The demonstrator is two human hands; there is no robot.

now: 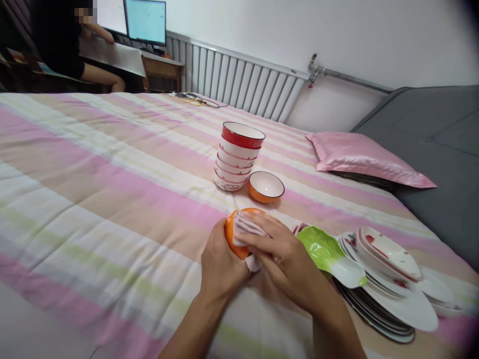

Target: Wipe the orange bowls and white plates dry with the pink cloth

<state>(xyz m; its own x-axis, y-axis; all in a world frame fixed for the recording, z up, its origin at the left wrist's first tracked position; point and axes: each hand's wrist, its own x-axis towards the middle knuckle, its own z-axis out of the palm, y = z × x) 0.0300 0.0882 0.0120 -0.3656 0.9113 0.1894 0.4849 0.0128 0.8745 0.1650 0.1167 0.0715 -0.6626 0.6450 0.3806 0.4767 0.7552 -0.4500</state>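
Bowl (239,251), orange, clasped in left hand (221,259) over bed (130,224); folded cloth (248,230) pinched in right hand (280,244), pressed against it. Wiping apparently under way, unfinished; stacked bowls (235,162) beyond, plates (406,305) at right: done or waiting, unclear.

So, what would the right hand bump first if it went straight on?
Probably the orange bowl in the left hand; the right hand's cloth seems pressed against it, though depth is unclear.

Orange bowls (236,250): two. Stacked bowls (235,164): five or so, nested rims hard to separate. Cloth (246,230): one. Green leaf-shaped dish (317,247): at least one. Plates (409,309): several, overlapping, exact tally unclear. Pink pillow (366,152): one. Monitors (146,22): two. Radiator (232,75): one. Seated person (54,40): one.
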